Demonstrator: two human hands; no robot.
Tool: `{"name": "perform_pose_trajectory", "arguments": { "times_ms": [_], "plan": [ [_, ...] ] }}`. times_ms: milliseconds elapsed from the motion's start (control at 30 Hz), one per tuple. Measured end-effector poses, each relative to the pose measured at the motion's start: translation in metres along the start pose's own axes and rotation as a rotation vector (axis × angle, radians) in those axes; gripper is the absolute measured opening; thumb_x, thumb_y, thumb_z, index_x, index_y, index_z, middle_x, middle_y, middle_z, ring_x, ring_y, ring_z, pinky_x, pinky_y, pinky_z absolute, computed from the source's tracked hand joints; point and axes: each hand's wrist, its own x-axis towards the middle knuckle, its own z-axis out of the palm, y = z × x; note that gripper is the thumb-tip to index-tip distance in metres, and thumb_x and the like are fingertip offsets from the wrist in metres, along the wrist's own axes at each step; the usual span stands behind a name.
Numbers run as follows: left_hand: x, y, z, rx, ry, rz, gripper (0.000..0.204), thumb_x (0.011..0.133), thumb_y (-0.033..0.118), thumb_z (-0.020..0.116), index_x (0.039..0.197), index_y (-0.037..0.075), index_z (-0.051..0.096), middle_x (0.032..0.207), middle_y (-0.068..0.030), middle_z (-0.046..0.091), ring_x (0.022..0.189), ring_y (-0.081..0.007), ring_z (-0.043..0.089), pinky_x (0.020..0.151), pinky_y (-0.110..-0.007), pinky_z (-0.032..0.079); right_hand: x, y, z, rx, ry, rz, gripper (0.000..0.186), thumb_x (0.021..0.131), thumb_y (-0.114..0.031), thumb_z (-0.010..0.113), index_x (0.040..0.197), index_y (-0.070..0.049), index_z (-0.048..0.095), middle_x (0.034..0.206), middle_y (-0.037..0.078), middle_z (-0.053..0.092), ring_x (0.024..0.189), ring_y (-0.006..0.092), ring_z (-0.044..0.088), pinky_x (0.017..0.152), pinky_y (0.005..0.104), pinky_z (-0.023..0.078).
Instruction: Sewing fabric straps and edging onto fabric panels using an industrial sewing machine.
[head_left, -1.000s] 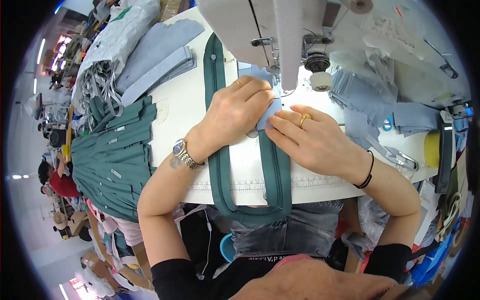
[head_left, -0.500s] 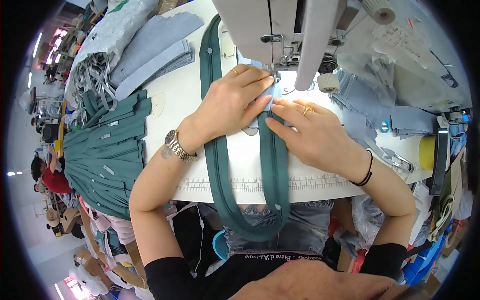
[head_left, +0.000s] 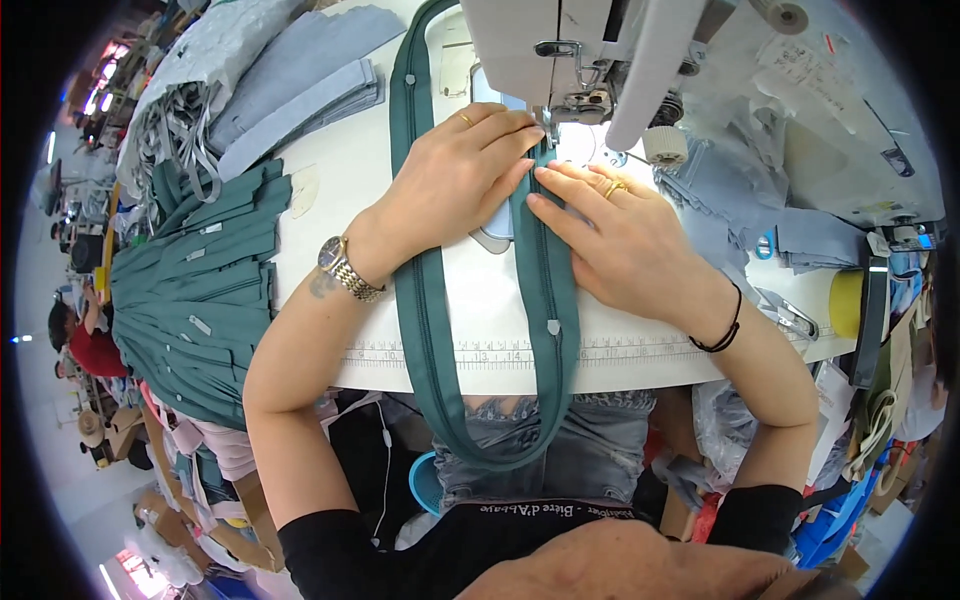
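Note:
A long green zipper (head_left: 548, 270) loops over the table's front edge, with one strand running up to the presser foot (head_left: 549, 128) of the sewing machine (head_left: 520, 50). My left hand (head_left: 455, 185) has bent fingers and thumb closed on that strand just before the foot; its wrist bears a watch. Stretched fingers of my right hand (head_left: 630, 235) lie on the same strand from the right, thumb apart from the forefinger. Two light-coloured sliders show, one per strand. Beside the strand, a light blue surface (head_left: 499, 222) peeks out under my left hand.
To the left spreads a pile of green zippers (head_left: 200, 300). Grey-blue fabric pieces (head_left: 310, 110) lie behind it; more fabric (head_left: 815, 238) is at right, near metal snips (head_left: 785, 312) and a yellow roll (head_left: 846, 303). A printed ruler (head_left: 480, 355) borders the table's front.
The zipper has moved away from me toward the foot, its near slider rising onto the table. A light blue piece that lay across the strand between my fingers no longer shows there.

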Motion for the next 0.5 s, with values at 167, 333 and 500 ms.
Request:
{"name": "perform_pose_trajectory", "arguments": {
  "times_ms": [167, 333, 500],
  "plan": [
    [0.001, -0.001, -0.001, 0.051, 0.033, 0.012, 0.026, 0.087, 0.012, 0.068, 0.111, 0.001, 0.069, 0.114, -0.012, 0.068, 0.108, -0.0291, 0.063, 0.092, -0.038, 0.053, 0.003, 0.001, -0.003, 0.033, -0.013, -0.005, 0.044, 0.072, -0.009, 0.067, 0.114, 0.003, 0.064, 0.121, 0.02, 0.062, 0.114, 0.0321, 0.064, 0.098, 0.0453, 0.051],
    [-0.002, -0.004, 0.003, 0.116, 0.083, -0.016, 0.03, 0.091, 0.02, 0.066, 0.114, 0.001, 0.067, 0.111, -0.0113, 0.067, 0.107, -0.029, 0.063, 0.096, -0.039, 0.05, 0.008, -0.001, -0.006, 0.027, -0.06, -0.03, 0.043, 0.077, -0.011, 0.067, 0.118, 0.001, 0.064, 0.122, 0.018, 0.062, 0.117, 0.0326, 0.062, 0.099, 0.0474, 0.051],
    [0.0, 0.0, -0.006, 0.282, -0.09, -0.087, 0.032, 0.095, 0.031, 0.061, 0.111, 0.004, 0.068, 0.111, -0.0093, 0.064, 0.111, -0.0272, 0.06, 0.109, -0.048, 0.039, 0.011, -0.007, -0.011, 0.013, -0.074, -0.048, 0.041, 0.08, -0.011, 0.069, 0.12, -0.003, 0.064, 0.12, 0.013, 0.063, 0.117, 0.0297, 0.061, 0.099, 0.0473, 0.05]
  ]
}}
